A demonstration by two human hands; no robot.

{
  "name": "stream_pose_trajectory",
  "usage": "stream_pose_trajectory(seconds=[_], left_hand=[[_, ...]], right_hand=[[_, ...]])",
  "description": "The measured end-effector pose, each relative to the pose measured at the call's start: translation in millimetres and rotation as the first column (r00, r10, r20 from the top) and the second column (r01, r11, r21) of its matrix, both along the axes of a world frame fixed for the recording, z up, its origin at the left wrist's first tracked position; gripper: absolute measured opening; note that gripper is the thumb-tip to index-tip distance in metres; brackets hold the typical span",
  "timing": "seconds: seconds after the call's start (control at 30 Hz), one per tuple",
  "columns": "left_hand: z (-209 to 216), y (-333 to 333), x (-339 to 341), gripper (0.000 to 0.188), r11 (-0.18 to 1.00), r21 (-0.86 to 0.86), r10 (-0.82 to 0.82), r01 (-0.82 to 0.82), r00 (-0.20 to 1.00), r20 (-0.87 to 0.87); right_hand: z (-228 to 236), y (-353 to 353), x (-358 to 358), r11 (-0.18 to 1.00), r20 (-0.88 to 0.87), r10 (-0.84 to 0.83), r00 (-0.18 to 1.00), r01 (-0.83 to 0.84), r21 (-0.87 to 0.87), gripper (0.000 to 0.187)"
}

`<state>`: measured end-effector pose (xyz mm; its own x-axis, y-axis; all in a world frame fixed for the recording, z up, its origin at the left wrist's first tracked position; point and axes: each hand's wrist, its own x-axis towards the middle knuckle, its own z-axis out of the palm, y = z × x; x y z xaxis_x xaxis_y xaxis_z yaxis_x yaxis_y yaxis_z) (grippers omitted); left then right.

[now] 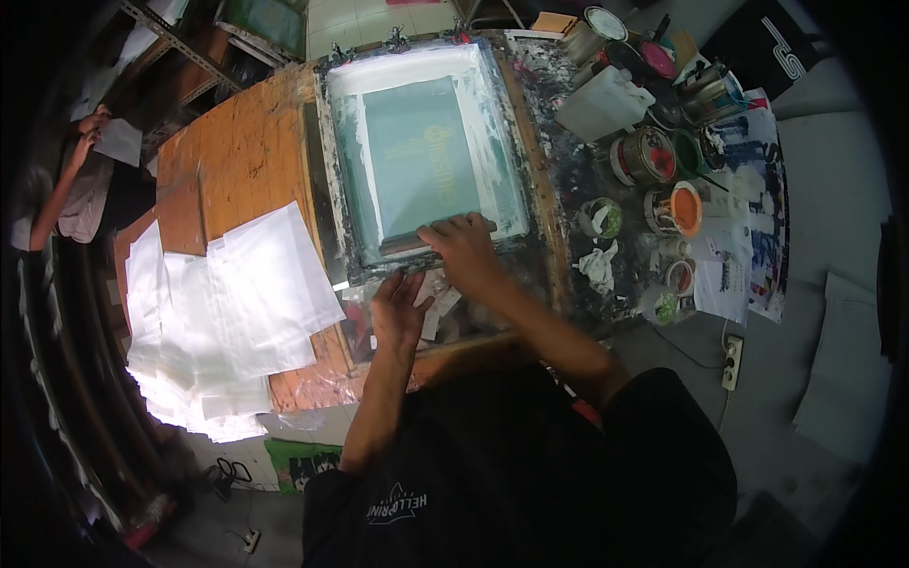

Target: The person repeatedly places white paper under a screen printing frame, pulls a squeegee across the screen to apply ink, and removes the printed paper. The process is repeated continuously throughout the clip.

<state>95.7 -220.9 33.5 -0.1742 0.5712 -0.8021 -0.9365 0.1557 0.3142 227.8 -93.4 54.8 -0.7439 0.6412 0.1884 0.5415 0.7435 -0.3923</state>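
A screen-printing frame (521, 194) lies flat in front of me, its teal mesh (402, 142) carrying a pale design. White ink coats the far end of the mesh and streaks down both sides. My right hand (464, 251) is closed over a dark squeegee (402, 244), which lies crosswise on the mesh near the frame's near end. Just below that near edge is my left hand (398, 308), palm partly up, thumb and fingers apart with nothing in them. Whether its fingertips touch the frame I cannot tell. Clamps (396, 38) stand at the frame's far edge.
White translucent sheets or bags (227, 293) overlap in a pile on the wooden table (246, 151) at left. Ink cans (644, 156), a white jug (604, 104) and crumpled tissue (597, 268) crowd the right. Another person (90, 189) holds a white sheet at far left.
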Motion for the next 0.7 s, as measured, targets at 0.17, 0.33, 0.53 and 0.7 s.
stream_pose_trajectory(seconds=[0.17,0.33,0.53,0.7], left_hand=[[51.5,-4.0,-13.2,0.021,0.978,0.208,0.017,-0.018,1.0,0.006],[129.9,51.8,-40.5,0.025,0.813,0.573,0.042,0.104,0.971,-0.235],[3.2,197.3,-123.2,0.038,0.961,0.154,0.051,0.228,0.401,-0.915],[-88.2,243.9,-136.5,0.028,0.961,-0.183,0.007,0.209,-0.677,-0.736]], right_hand=[[83.6,18.5,-9.8,0.99,-0.118,0.027,0.993,-0.011,0.138,0.033],[167.8,76.0,-32.5,0.92,-0.229,0.053,0.972,0.042,0.39,0.034],[243.7,146.3,-71.8,0.93,-0.234,0.071,0.97,0.02,0.366,0.045],[283.8,175.3,-69.5,0.966,-0.191,0.117,0.975,-0.068,0.248,0.04]])
